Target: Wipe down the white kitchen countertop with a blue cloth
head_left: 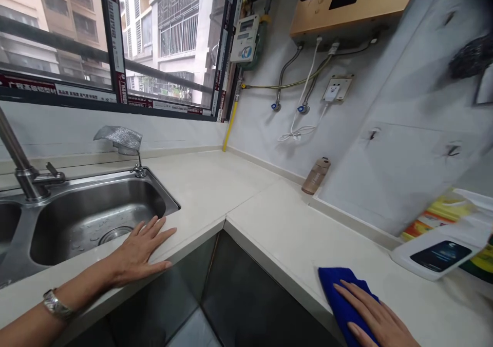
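Note:
My left hand (144, 249) lies palm down on the pale countertop (200, 182) beside the front rim of the steel sink (169, 203). Its fingers are spread and hold nothing. A silvery bracelet (57, 304) circles that wrist. At the lower right, my right hand (375, 313) rests flat on a folded blue cloth (335, 290), fingers stretched out over it and the thumb also on top. The cloth lies at the counter's front edge; part of it is hidden under the hand. Behind it a white spray bottle (442, 249) leans in view near the wall.
A steel faucet (29, 182) and a small bubble-wrapped tap (123, 139) stand behind the sink. In the corner area is a brown bottle (316, 176). Yellow packaging (439, 213) sits by the wall at right. Dark cabinet fronts (250, 290) drop below the L-shaped edge.

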`<move>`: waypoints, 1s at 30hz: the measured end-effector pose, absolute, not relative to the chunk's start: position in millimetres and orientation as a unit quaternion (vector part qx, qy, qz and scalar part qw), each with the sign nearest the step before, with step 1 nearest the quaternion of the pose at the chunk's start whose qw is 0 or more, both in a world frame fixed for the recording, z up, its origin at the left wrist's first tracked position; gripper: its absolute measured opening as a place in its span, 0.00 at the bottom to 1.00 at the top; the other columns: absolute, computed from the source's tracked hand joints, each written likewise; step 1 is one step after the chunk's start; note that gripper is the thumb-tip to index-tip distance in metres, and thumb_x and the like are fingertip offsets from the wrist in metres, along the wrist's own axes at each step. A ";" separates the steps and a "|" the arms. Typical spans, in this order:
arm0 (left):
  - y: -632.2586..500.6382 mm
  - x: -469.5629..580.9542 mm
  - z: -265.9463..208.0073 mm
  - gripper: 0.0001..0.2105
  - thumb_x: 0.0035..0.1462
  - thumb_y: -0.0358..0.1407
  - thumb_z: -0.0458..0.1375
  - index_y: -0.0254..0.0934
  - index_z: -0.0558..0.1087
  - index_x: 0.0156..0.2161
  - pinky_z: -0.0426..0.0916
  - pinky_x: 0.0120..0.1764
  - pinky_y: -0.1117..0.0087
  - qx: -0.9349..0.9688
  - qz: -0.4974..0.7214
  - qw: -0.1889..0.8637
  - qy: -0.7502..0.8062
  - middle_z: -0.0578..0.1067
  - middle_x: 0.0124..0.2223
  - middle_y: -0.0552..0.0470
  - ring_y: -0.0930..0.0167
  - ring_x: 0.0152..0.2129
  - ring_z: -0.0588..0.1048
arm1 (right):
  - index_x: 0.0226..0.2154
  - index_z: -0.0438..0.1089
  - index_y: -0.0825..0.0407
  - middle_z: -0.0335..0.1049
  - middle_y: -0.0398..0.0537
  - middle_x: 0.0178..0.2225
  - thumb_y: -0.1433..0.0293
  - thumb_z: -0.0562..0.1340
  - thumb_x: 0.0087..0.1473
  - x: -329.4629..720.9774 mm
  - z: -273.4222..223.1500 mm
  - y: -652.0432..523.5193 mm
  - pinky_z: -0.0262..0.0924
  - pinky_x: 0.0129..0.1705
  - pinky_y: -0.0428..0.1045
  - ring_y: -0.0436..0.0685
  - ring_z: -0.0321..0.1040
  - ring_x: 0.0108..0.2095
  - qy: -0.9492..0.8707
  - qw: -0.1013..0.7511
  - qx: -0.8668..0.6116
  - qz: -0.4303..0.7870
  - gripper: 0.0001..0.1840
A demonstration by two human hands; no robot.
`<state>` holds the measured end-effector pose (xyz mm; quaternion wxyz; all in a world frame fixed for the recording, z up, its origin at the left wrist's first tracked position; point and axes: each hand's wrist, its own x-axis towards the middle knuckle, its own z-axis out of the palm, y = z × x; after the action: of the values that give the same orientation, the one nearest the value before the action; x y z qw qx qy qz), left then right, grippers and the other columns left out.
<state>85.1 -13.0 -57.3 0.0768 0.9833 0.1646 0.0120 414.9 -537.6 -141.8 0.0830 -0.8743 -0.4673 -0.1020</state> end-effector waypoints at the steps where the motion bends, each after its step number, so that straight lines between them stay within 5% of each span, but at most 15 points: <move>1: -13.4 87.1 -58.1 0.40 0.57 0.62 0.51 0.44 0.53 0.69 0.41 0.67 0.38 0.983 0.010 0.075 0.170 0.43 0.72 0.39 0.47 0.69 0.39 | 0.69 0.46 0.30 0.50 0.38 0.68 0.48 0.48 0.64 416.1 -141.8 -528.9 0.58 0.61 0.70 0.69 0.51 0.66 -0.462 0.083 -0.876 -0.111 0.33; 8: -19.5 88.6 -58.4 0.37 0.56 0.56 0.56 0.50 0.56 0.68 0.43 0.66 0.37 0.976 0.036 0.091 0.193 0.44 0.73 0.45 0.44 0.69 0.38 | 0.70 0.42 0.34 0.50 0.43 0.69 0.51 0.42 0.68 419.1 -121.7 -429.3 0.54 0.63 0.71 0.66 0.52 0.66 -0.490 0.059 -0.862 -0.114 0.31; 15: -25.3 88.0 -53.0 0.38 0.55 0.53 0.58 0.51 0.53 0.68 0.41 0.67 0.38 0.973 0.011 0.117 0.201 0.42 0.73 0.45 0.46 0.69 0.38 | 0.69 0.50 0.43 0.52 0.50 0.68 0.51 0.38 0.68 420.5 -93.4 -276.6 0.49 0.64 0.70 0.65 0.48 0.67 -0.528 0.051 -0.844 -0.078 0.33; 30: -24.2 90.9 -56.3 0.43 0.49 0.52 0.63 0.52 0.53 0.68 0.43 0.66 0.38 0.971 0.011 0.130 0.200 0.42 0.74 0.44 0.44 0.69 0.40 | 0.70 0.46 0.45 0.42 0.54 0.70 0.49 0.41 0.68 355.7 -67.6 -16.4 0.37 0.63 0.76 0.69 0.40 0.68 -0.532 0.060 -0.845 -0.004 0.34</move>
<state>90.9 -24.2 -56.3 0.1295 0.9712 0.1998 0.0106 355.7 -16.4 -67.6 0.0598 -0.8447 -0.5319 -0.0038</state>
